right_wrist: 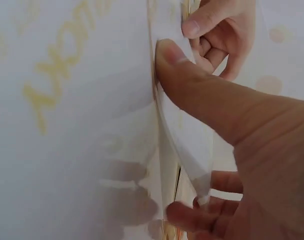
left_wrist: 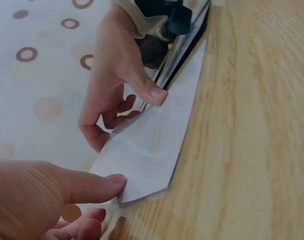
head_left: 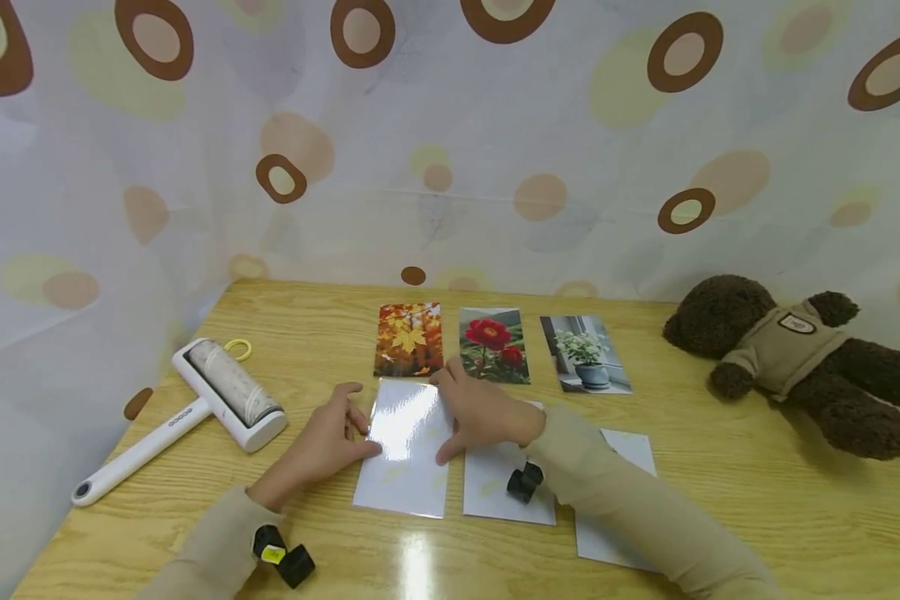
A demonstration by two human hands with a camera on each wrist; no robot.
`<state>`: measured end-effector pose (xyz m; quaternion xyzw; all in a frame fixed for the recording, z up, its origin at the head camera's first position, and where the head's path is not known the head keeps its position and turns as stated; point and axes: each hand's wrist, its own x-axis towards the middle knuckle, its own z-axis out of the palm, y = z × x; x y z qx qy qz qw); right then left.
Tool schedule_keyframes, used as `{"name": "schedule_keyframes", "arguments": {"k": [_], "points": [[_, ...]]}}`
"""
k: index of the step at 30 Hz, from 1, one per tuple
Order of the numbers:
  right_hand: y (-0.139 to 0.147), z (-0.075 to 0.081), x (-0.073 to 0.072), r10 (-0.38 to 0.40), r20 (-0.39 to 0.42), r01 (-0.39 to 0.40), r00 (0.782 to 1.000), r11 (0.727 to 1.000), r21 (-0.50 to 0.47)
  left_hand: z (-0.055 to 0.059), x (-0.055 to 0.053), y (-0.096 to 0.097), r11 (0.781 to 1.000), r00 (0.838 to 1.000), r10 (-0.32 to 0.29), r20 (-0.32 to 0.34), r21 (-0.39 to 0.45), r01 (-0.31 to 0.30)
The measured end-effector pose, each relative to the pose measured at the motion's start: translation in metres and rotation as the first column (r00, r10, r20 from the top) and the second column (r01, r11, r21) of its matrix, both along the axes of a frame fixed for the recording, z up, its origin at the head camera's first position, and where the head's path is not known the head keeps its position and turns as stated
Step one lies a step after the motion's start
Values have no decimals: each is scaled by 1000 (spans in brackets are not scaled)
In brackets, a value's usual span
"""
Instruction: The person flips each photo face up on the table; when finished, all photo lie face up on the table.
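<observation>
A white-backed photo card (head_left: pixel 407 483) lies between both hands, glossy and faintly marked in yellow. At its left edge, my left hand (head_left: pixel 328 443) has the thumb on top and the fingers curled at the side; the left wrist view shows this thumb pressing the card (left_wrist: pixel 152 150) near a corner. My right hand (head_left: pixel 487 408) holds the right side, thumb on the long edge and fingers at the far corner. Its edge bends up between thumb and fingers of the right hand (right_wrist: pixel 232 135) in the right wrist view. Beside it lies a second white-backed card (head_left: pixel 495 492), partly under my right wrist.
A third white-backed card (head_left: pixel 607 533) is partly behind my right forearm. Picture cards of maple leaves (head_left: pixel 408 340), red flowers (head_left: pixel 493 344) and a potted plant (head_left: pixel 587 353) line the back. A lint roller (head_left: pixel 225 396) and yellow ring (head_left: pixel 238 349) lie left, a teddy bear (head_left: pixel 783 350) right.
</observation>
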<state>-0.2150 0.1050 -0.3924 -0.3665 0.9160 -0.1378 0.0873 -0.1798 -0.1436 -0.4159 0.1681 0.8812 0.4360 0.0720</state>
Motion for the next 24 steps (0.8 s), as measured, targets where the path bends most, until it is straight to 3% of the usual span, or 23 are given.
{"name": "schedule_keyframes", "arguments": {"k": [3,5,9,14,16,19,24], "points": [[3,1,3,-3,-25,3,1000,1000,5,-3,-3,-2,989,999,-28,43,148,21],[5,1,4,-12,-46,12,999,1000,0,-4,-5,-3,966,995,-72,73,253,52],[4,-2,3,13,-81,-20,997,996,-81,-4,-7,-2,890,979,-180,98,440,119],[1,0,2,113,-7,-112,994,969,-218,-4,-6,2,795,946,-311,94,570,205],[-1,3,3,140,31,-128,990,961,-246,-5,-5,2,779,928,-356,112,584,228],[-4,6,4,166,58,-145,984,952,-269,-4,-2,2,773,904,-401,151,585,245],[-4,6,3,210,42,-186,977,929,-321,-3,0,4,757,880,-443,173,598,264]]}}
